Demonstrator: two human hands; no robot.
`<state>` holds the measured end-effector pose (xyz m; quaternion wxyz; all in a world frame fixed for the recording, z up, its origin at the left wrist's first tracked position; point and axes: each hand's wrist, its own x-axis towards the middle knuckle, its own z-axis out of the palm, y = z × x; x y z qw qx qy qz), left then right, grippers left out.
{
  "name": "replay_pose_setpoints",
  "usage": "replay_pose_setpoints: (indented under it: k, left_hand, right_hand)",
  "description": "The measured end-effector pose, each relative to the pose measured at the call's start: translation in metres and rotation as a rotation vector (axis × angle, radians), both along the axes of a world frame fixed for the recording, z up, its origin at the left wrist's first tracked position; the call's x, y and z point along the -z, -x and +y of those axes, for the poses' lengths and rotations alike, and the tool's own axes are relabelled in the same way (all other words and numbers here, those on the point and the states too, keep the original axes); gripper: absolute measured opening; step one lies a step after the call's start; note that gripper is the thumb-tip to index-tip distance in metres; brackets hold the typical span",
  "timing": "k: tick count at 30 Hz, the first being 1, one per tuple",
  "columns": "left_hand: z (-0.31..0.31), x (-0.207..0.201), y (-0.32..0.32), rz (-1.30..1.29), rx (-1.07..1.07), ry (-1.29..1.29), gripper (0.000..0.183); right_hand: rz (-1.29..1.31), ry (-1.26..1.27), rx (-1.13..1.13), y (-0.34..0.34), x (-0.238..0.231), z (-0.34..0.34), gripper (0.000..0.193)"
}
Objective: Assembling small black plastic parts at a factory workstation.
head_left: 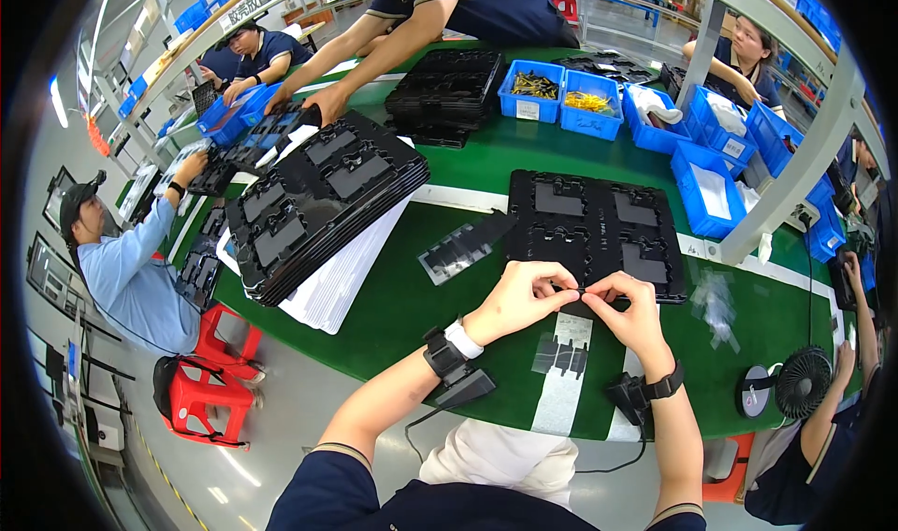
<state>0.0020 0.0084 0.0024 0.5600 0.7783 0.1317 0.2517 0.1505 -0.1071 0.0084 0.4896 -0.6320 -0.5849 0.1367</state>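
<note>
My left hand (520,299) and my right hand (625,306) meet above the green table (393,297), both pinching one small dark part (582,291) between thumb and fingertips. Each wrist carries a black strap with a small device. Just beyond my hands lies a black moulded tray (591,227) with several recessed pockets. A small clear strip with dark pieces (559,355) lies on the white line under my hands. A loose flat dark insert (463,247) lies left of the tray.
A tilted stack of black trays (318,199) on white sheets stands at the left. Blue bins (561,96) with small parts line the back. Other people work around the table. A small fan (803,381) sits at the right edge. Red stools (208,381) stand below left.
</note>
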Motion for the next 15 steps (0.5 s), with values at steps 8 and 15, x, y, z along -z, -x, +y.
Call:
replay_pose_setpoints:
  k: [8,15]
  left_hand:
    - [0.0018,0.0031,-0.0009,-0.017,0.0,0.0,0.013]
    - [0.0008,0.0011,-0.0007,-0.002,0.0,-0.008,0.012]
  right_hand:
    - [-0.003,0.012,0.006,0.0,-0.0006,0.0007,0.007]
    - [0.011,0.015,-0.002,-0.0005,0.0007,0.0001,0.008]
